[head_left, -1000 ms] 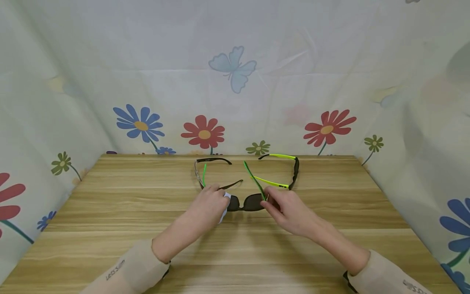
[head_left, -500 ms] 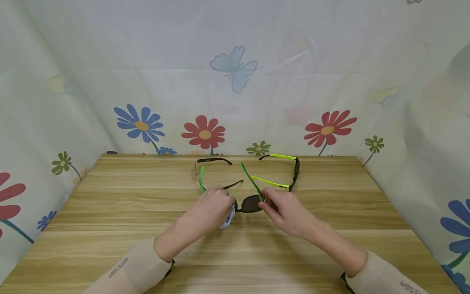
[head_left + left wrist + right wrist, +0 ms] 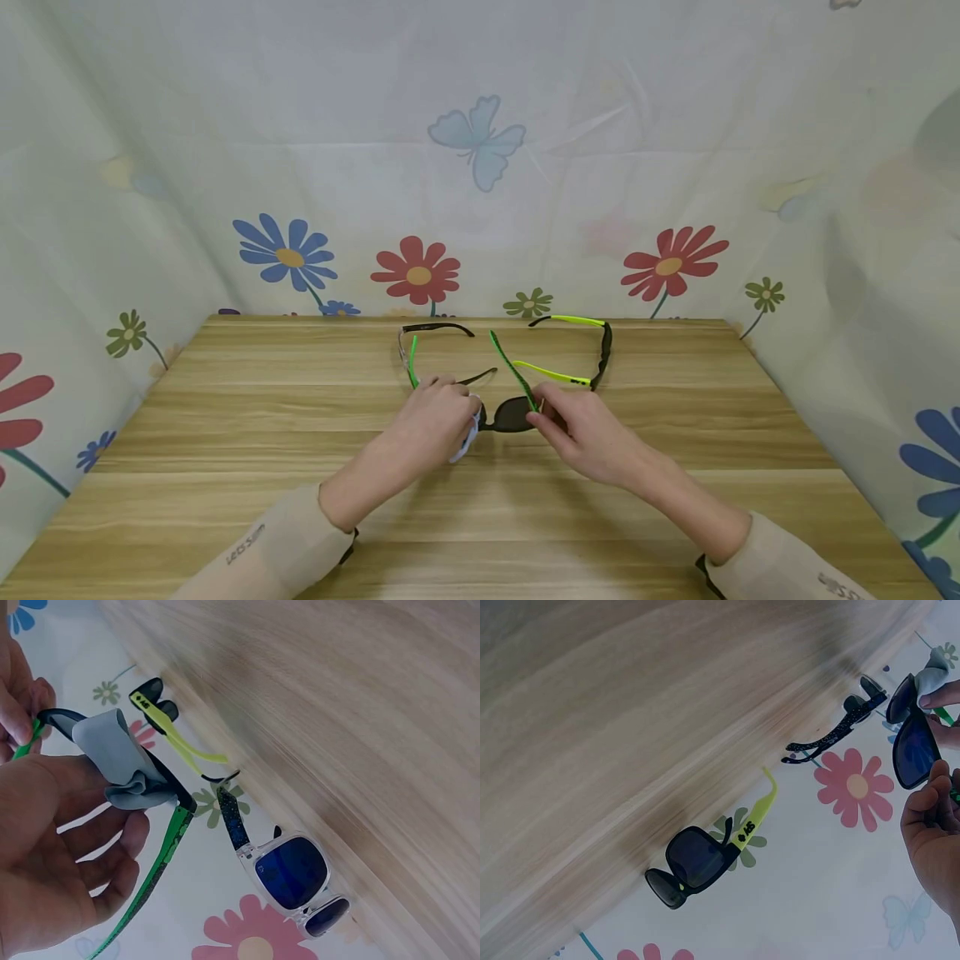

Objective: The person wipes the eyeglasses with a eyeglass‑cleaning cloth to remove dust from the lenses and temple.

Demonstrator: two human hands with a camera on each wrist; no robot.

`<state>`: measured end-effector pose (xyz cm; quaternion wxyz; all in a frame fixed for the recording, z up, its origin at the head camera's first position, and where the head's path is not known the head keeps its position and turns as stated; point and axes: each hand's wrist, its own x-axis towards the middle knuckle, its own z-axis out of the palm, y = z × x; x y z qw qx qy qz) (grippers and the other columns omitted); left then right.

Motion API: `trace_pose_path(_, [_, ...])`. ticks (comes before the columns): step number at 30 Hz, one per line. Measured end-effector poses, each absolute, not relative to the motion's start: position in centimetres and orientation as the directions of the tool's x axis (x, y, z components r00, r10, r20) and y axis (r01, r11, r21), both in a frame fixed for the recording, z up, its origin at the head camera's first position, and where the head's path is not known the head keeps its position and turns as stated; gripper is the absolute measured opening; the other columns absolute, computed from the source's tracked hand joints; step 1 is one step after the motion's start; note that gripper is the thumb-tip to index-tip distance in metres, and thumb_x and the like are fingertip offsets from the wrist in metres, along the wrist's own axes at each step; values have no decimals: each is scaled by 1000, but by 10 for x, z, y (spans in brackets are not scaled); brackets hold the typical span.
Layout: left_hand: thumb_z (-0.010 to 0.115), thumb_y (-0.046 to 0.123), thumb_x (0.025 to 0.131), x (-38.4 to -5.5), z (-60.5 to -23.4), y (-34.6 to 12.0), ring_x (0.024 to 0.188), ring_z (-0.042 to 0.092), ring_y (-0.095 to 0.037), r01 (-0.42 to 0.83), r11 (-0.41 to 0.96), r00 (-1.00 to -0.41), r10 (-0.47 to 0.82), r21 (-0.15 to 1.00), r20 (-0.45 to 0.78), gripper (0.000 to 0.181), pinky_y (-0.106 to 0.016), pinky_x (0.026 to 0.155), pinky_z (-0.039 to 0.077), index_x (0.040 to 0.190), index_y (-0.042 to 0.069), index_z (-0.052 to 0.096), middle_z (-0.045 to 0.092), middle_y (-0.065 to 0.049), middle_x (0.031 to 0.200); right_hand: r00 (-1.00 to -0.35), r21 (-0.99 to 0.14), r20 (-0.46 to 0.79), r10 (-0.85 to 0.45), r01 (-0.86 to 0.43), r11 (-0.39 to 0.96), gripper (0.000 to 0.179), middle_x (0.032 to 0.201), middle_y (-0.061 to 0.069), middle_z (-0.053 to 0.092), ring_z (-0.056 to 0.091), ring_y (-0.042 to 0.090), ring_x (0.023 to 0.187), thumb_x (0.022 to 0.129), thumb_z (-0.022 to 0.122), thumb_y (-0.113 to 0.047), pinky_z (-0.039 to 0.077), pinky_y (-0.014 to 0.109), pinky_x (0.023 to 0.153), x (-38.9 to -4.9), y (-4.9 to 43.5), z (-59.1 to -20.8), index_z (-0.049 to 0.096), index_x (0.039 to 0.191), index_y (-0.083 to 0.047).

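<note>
Above the table (image 3: 480, 517), the left hand (image 3: 438, 417) pinches a pale cloth (image 3: 109, 742) round one lens of the green-armed sunglasses (image 3: 513, 415), while the fingers of the right hand (image 3: 592, 429) pinch the frame near the other hinge (both arms stick out unfolded). Hard rubbing could twist the frame or strain a hinge; the bunched cloth, its grip partly hidden, might slip and let skin smudge the lens.

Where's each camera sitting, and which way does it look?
Head: on the head, facing forward and down at the table; left hand, right hand and sleeves show.
Left wrist: worn there, facing cloth on green-armed sunglasses; both hands partly show.
Right wrist: worn there, facing the same sunglasses; both hands partly show.
Both wrist views share yellow-armed sunglasses.
</note>
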<state>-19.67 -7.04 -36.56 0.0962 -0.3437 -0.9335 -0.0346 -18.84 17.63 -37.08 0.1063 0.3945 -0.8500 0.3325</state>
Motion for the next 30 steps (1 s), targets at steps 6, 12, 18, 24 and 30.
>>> trace_pose_path(6, [80,10,87,-195,-366,-71,81,56,-22,614,775,-747,632,-149,207,9,-41,85,39,91,17,75,71,-1,88,-667,-476,450,-594,-742,472,8,70,-16,52,45,1,57,98,69,-5,41,22,50,-188,178,-369,62,101,-9])
trace_pose_path(12, [90,10,77,-195,-365,-71,79,55,-21,579,775,-745,629,-253,223,20,-41,88,35,84,18,74,69,0,85,-672,-474,454,-585,-738,480,9,69,-17,52,45,1,56,97,69,-4,41,23,50,-188,178,-368,63,103,-8])
trace_pose_path(18, [87,8,80,-195,-366,-72,76,51,-20,588,778,-747,627,-223,219,17,-41,82,29,82,17,73,67,0,82,-679,-476,445,-584,-732,488,9,69,-15,53,45,1,57,98,69,-5,42,23,51,-187,178,-367,64,104,-7])
trace_pose_path(24, [78,9,87,-196,-366,-71,73,50,-18,626,761,-717,648,-172,257,10,-38,75,27,82,17,73,69,1,81,-683,-483,444,-580,-727,488,8,70,-14,54,45,1,58,98,69,-5,41,23,51,-188,178,-366,64,104,-7])
trace_pose_path(30, [75,11,88,-193,-364,-66,77,56,-19,648,745,-696,664,-159,273,8,-39,76,34,83,17,73,70,1,83,-676,-481,450,-583,-734,480,7,70,-13,55,46,1,58,98,69,-6,42,23,51,-188,178,-366,64,103,-7])
